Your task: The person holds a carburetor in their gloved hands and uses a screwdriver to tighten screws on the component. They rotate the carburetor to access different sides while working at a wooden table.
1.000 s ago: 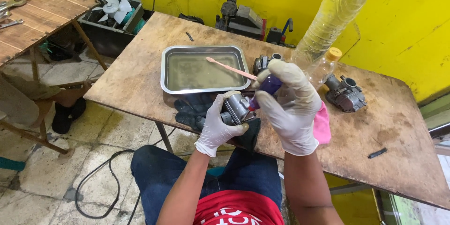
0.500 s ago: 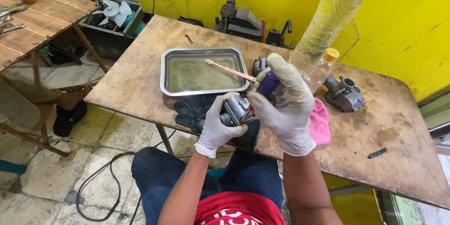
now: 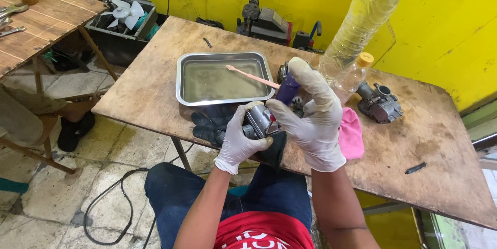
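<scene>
Left hand (image 3: 239, 143) grips small metal carburettor (image 3: 259, 120), likely heavy, rigid, oily; right hand (image 3: 310, 119) beside it clasps purple-handled tool (image 3: 286, 89).

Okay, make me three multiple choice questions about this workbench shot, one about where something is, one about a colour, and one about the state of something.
1. Where does the pink cloth lie?
A. On the wooden table beside the right hand
B. In the metal tray
C. On the floor

2. What colour is the cap of the small bottle?
A. Blue
B. Yellow
C. Black

3. What state is the tray in?
A. Upside down
B. Dry and bare
C. Holding murky liquid

Answers: 1 A, the cloth sits on the tabletop just past the right hand. 2 B, the cap shows yellow. 3 C, cloudy liquid fills the tray's bottom, and a pink-tipped stick reaches over it.
</scene>
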